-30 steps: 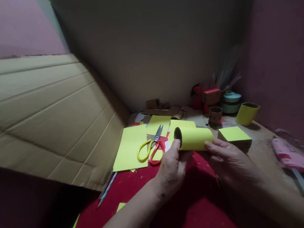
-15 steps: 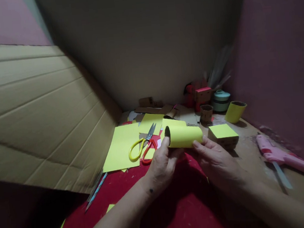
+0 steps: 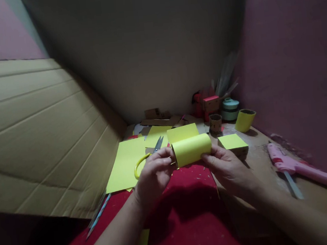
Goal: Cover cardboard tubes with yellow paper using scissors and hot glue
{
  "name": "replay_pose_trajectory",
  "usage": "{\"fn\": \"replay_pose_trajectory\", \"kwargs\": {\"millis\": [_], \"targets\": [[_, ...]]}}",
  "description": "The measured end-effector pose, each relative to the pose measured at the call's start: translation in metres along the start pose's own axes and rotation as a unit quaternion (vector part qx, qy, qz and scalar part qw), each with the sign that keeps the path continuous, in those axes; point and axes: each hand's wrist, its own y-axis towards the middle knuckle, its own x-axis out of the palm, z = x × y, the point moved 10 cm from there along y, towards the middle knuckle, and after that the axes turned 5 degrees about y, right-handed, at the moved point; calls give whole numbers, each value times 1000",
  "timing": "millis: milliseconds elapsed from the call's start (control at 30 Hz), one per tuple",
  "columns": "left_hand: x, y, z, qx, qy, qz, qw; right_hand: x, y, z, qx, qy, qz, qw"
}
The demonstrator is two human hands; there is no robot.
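Note:
A cardboard tube covered in yellow paper lies sideways in the air between my two hands, above the red cloth. My left hand closes on its left end, the fingertips at the rim. At the lower right end, my right hand pinches it between thumb and fingers. Behind my left hand sit scissors with a yellow handle loop showing; their other loop is hidden by the hand. Yellow paper sheets are spread under and around the scissors.
To the right stand a yellow-topped box, a yellow tube, a brown cardboard ring and a teal pot. A pink glue gun and a blade lie nearer. A large cardboard panel leans at left; a pencil lies below it.
The tube has turned, so its left opening no longer faces me. My left hand has shifted left and now covers the red scissor loop. The whole view has shifted slightly.

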Motion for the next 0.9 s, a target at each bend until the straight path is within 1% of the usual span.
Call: {"fn": "replay_pose_trajectory", "kwargs": {"millis": [100, 167, 233, 267, 333, 433, 500, 567, 633, 700, 800, 900], "targets": [[-12, 1, -2, 0, -44, 52, 998, 0, -1, -3, -4, -59, -7, 998], [-19, 1, -6, -10, -40, 95, 995, 2, -1, -6, -13, -114, -13, 993], [-22, 0, -9, -19, -26, 128, 991, 5, -2, -10, -30, -165, -24, 986], [-21, 0, -9, -18, -15, 133, 991, 7, -2, -11, -35, -186, -31, 982], [-16, 1, -6, -13, 0, 120, 993, 10, -3, -12, -44, -219, -39, 974], [-11, 3, -9, -45, 2, 93, 995, 16, -6, -13, -45, -279, -48, 958], [-13, 4, -16, -80, -19, 89, 993, 22, -9, -14, -54, -333, -61, 939], [-19, 4, -22, -102, -40, 100, 989, 30, -13, -18, -85, -384, -77, 916], [-24, 4, -27, -112, -48, 114, 986, 39, -16, -22, -127, -419, -95, 894], [-29, 3, -31, -116, -45, 130, 984, 44, -19, -23, -152, -440, -105, 879], [-34, 2, -35, -119, -32, 155, 980, 43, -19, -23, -149, -455, -98, 873], [-38, 1, -33, -103, -10, 179, 978, 36, -16, -22, -113, -437, -75, 889]]}}
